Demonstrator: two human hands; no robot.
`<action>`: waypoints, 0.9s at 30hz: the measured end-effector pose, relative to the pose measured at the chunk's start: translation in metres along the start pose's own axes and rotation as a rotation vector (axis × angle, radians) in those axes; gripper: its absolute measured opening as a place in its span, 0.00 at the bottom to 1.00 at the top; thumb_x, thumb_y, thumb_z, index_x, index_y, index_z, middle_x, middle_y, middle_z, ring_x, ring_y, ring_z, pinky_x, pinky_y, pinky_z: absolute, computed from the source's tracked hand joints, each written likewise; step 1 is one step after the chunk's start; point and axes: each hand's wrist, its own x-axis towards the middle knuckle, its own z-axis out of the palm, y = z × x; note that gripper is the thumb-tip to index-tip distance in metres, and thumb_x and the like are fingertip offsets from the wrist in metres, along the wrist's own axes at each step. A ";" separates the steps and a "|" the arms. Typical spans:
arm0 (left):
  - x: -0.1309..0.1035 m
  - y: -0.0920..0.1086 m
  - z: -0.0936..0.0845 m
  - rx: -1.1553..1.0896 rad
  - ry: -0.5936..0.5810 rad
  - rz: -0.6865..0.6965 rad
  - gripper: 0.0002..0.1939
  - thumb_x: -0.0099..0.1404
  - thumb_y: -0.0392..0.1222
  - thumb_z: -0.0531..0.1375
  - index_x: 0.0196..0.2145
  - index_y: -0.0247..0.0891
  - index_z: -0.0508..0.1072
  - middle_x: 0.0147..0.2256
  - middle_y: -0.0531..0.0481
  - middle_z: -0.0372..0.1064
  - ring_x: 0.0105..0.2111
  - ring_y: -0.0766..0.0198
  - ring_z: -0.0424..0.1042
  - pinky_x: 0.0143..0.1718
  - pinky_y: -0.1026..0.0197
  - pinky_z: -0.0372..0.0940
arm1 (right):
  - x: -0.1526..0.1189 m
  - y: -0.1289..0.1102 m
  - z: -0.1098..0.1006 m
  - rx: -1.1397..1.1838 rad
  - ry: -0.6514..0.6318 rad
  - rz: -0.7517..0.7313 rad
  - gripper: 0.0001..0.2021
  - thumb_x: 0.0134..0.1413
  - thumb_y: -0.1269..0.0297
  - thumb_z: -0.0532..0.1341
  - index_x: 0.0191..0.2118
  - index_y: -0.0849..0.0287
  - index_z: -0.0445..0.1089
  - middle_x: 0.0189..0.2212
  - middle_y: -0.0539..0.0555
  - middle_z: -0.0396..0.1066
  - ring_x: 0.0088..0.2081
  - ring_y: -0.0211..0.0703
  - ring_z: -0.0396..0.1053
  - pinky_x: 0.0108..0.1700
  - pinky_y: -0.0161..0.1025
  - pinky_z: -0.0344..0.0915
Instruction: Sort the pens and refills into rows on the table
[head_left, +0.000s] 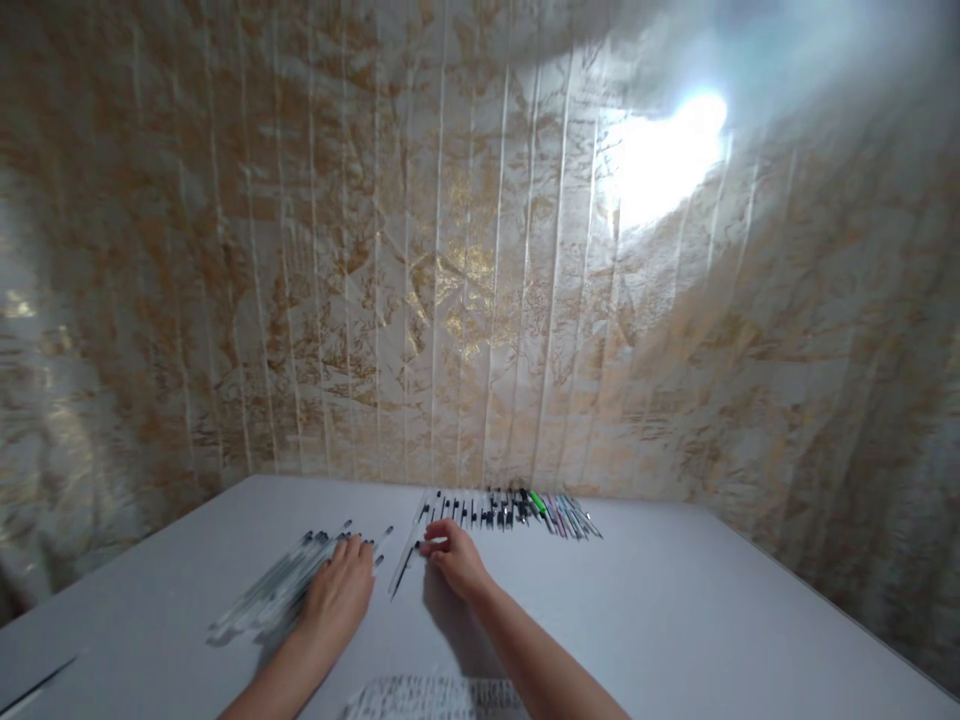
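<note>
My left hand [341, 590] lies palm down over the right side of a loose pile of clear pen barrels [262, 597] with dark ends. Its fingers are stretched forward and touch the pile's far end; what is under the palm is hidden. To the right, my right hand [456, 560] has its thumb and fingers pinched at the top end of a pen [403, 572] with a clear barrel and a dark refill, which slants toward me. Beyond that hand runs a row of pens [472, 513], mostly clear and black.
At the row's right end are a bright green pen [538, 502] and several pink and bluish pens [566, 517]. A clear packet with dark print [435, 697] lies at the near edge. One thin dark stick [39, 686] lies far left. A patterned curtain [450, 250] hangs behind the white table [637, 620].
</note>
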 end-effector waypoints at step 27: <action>-0.055 0.100 -0.007 -0.675 0.029 0.495 0.07 0.65 0.31 0.51 0.37 0.42 0.65 0.38 0.51 0.71 0.37 0.63 0.73 0.39 0.64 0.64 | -0.146 -0.047 -0.091 -0.288 -0.056 -0.070 0.26 0.56 0.38 0.50 0.21 0.56 0.52 0.19 0.44 0.49 0.24 0.36 0.48 0.27 0.34 0.47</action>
